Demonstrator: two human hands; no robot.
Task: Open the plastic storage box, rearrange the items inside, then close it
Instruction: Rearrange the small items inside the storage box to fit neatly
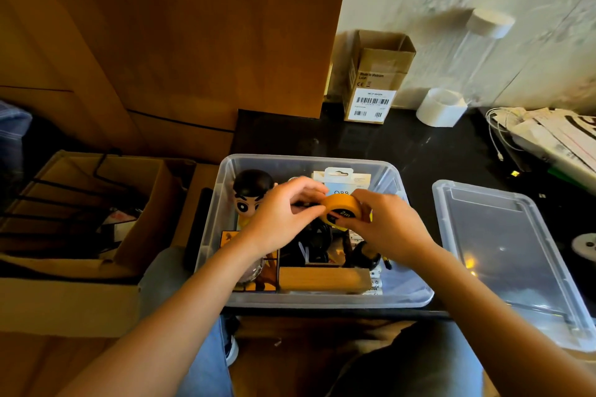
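Gleaming black countertop (419,151) beneath wooden cabinet (193,26)

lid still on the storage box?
No, the lid lies flat on the dark counter to the right of the open storage box, apart from it.

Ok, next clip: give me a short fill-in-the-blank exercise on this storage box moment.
1. Both hands hold an orange ____ measure above the open box.
2. The clear lid lies to the ____ of the box.
3. A big-headed figurine stands in the box's far-____ corner.

Missing words: tape; right; left
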